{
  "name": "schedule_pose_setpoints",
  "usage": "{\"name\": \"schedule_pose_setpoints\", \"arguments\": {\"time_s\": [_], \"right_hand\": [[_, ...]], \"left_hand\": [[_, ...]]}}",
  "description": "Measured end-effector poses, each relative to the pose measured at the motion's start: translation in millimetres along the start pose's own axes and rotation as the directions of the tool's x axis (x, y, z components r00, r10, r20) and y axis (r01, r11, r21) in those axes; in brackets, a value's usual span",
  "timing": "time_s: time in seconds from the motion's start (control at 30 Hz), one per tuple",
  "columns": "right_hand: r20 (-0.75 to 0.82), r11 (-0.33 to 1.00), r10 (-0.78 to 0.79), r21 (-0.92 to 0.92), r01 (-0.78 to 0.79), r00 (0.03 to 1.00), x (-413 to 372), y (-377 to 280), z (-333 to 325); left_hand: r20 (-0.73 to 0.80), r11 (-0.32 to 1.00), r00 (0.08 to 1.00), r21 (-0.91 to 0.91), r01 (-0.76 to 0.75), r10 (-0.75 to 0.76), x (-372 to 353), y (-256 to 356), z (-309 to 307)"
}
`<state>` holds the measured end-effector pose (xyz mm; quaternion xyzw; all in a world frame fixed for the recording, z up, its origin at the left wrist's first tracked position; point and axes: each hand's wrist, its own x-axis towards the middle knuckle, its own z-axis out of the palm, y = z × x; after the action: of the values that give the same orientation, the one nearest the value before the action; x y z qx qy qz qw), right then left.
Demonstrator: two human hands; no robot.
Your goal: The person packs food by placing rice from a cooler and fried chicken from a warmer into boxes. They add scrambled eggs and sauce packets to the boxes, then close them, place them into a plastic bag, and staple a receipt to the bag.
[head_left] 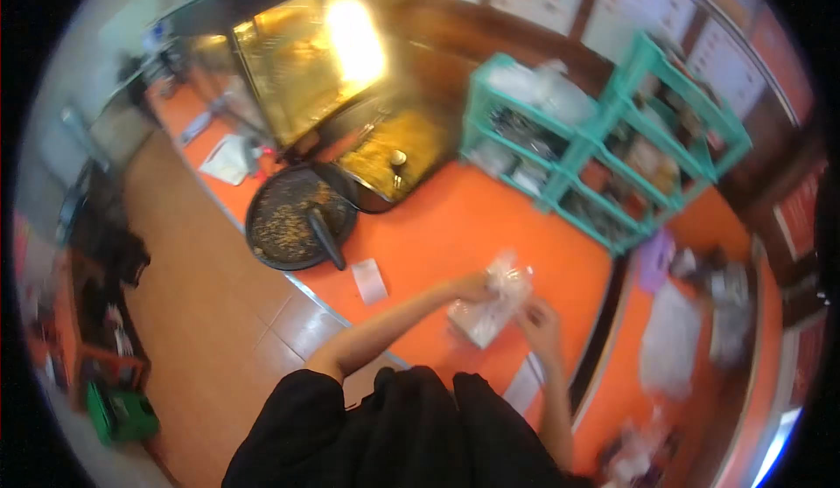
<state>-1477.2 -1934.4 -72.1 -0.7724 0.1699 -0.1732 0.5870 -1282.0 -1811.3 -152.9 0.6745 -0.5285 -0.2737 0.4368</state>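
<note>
A clear plastic bag (509, 289) with a pale, box-like item (477, 324) in its lower part stands over the orange counter (455, 217). My left hand (475, 287) is at the bag's upper left side, its fingers closed on the plastic. At the right side of the bag is my right hand (539, 320), fingers bent in towards the plastic; blur hides whether they grip it. A white paper slip (369, 281) lies on the counter to the left, and another white sheet (523, 385) lies below the bag.
A black round pan (284, 230) with crumbs and a dark-handled tool (325, 239) sits at the left. Behind it are a tray of yellow food (407, 142) and a lit display case (293, 68). Green crates (569, 169) hold bags at the back right.
</note>
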Motion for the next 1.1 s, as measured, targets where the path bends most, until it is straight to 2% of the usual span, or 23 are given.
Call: {"name": "schedule_pose_setpoints", "arguments": {"time_s": [0.03,0.07,0.13,0.2,0.27,0.3,0.4,0.43,0.47,0.5,0.53,0.57,0.6,0.63,0.67,0.7,0.73,0.83,0.87,0.97,1.07,1.1], "right_hand": [[-0.095,0.981,-0.181,-0.088,0.172,0.979,-0.4,27.2,32.1],[-0.169,0.99,-0.139,0.001,0.141,0.976,-5.4,29.4,53.5],[-0.282,0.942,-0.267,-0.278,0.188,0.921,-11.6,52.0,76.2],[-0.214,0.884,-0.325,-0.415,0.215,0.921,-18.9,33.6,76.0],[-0.141,0.832,-0.349,-0.501,0.237,0.927,-18.4,24.1,74.8],[-0.184,0.827,-0.292,-0.541,0.151,0.939,-17.3,23.7,76.6],[-0.302,0.806,-0.143,-0.588,-0.066,0.942,-8.8,20.4,87.3],[-0.325,0.818,-0.1,-0.566,-0.108,0.94,-10.3,25.9,88.6],[-0.33,0.831,-0.063,-0.54,-0.134,0.942,-9.2,31.0,93.8],[-0.354,0.958,-0.139,-0.283,0.036,0.925,-7.2,35.2,99.5],[-0.321,0.949,0.072,0.313,0.034,0.944,-5.4,43.2,101.9],[-0.273,0.601,0.28,0.797,0.053,0.92,-3.6,52.9,103.7],[-0.167,0.667,0.124,0.744,0.042,0.978,-6.6,67.1,92.2],[-0.276,0.936,0.043,0.348,0.058,0.96,-11.9,78.3,88.8],[-0.316,0.996,-0.081,0.019,0.092,0.945,-13.4,68.7,87.7],[-0.351,0.945,-0.204,-0.313,0.091,0.914,-14.3,56.2,87.3],[-0.337,0.867,-0.306,-0.485,0.114,0.891,-19.3,31.0,91.1],[-0.443,0.952,-0.272,-0.256,0.17,0.854,-8.5,36.7,89.5],[-0.443,0.982,-0.191,-0.094,0.166,0.876,-1.6,44.1,89.7],[-0.394,0.96,-0.113,-0.279,-0.001,0.912,3.7,34.2,78.8],[-0.457,0.986,-0.167,-0.078,0.147,0.874,15.7,44.8,74.5],[-0.468,0.983,-0.182,-0.07,0.169,0.865,18.9,49.3,72.8]], "left_hand": [[0.14,0.983,0.973,0.001,0.183,-0.181,1.5,13.2,-13.9],[0.147,0.983,0.972,0.023,0.184,-0.186,3.3,16.8,-18.9],[0.154,0.978,0.97,0.111,0.175,-0.191,5.1,22.7,-23.2],[0.131,0.959,0.974,0.241,0.148,-0.183,6.2,29.4,-22.9],[0.078,0.94,0.972,0.281,0.194,-0.224,5.4,49.8,-24.0],[0.043,0.928,0.969,0.301,0.221,-0.245,2.7,60.0,-23.8],[0.025,0.782,0.933,0.554,0.287,-0.36,7.6,77.4,-7.4],[-0.132,0.834,0.96,0.476,0.279,-0.246,0.1,77.7,0.9],[-0.31,0.873,0.941,0.412,0.26,-0.134,-11.7,72.5,17.1],[-0.43,0.906,0.902,0.368,0.208,-0.033,-12.9,46.0,38.3],[-0.605,0.877,0.761,0.469,0.101,0.236,-3.1,-13.2,73.4],[-0.536,0.983,0.838,0.077,0.167,-0.1,-9.3,58.7,42.6],[-0.571,0.964,0.789,-0.018,0.264,-0.226,-24.9,107.0,20.5],[-0.59,0.955,0.761,-0.06,0.292,-0.27,-25.5,98.9,20.5],[-0.593,0.945,0.743,-0.107,0.308,-0.309,-20.9,90.1,32.2],[-0.634,0.959,0.722,-0.135,0.251,-0.278,-16.8,72.0,44.0],[-0.668,0.97,0.704,-0.159,0.182,-0.241,-17.2,57.3,49.5],[-0.772,0.975,0.599,-0.208,0.075,-0.211,-21.7,60.0,52.1],[-0.8,0.975,0.565,-0.221,0.036,-0.202,-23.1,60.3,51.5],[-0.614,0.963,0.743,-0.208,0.173,-0.266,-25.7,49.3,39.6],[-0.627,0.976,0.748,-0.145,0.165,-0.219,-24.9,47.9,37.6],[-0.612,0.969,0.752,-0.168,0.179,-0.245,-24.1,48.0,36.2]]}}
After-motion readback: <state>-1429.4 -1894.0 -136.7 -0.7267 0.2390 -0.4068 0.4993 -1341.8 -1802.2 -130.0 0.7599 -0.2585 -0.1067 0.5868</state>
